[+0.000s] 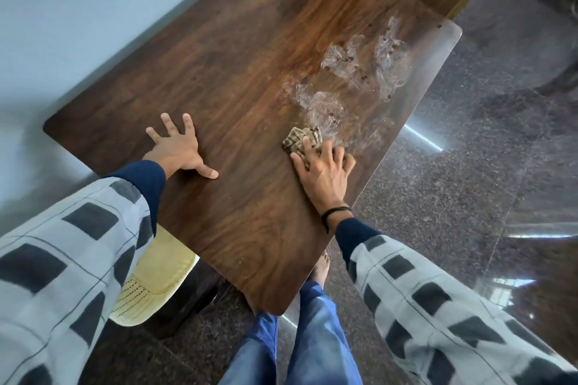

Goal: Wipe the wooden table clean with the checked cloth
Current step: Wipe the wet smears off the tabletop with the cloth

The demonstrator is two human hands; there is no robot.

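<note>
The wooden table runs from the near centre to the far right, dark brown with a visible grain. A spill of clear liquid with small brown specks spreads over its right half. The bunched checked cloth, beige with dark lines, lies at the near edge of the spill. My right hand presses down on the cloth with its fingers over it. My left hand rests flat on the table's left part, fingers spread, holding nothing.
A yellow perforated seat sits under the table's near left edge. A pale wall lies along the table's far left side. Dark speckled floor lies to the right. My blue-trousered legs stand at the near corner.
</note>
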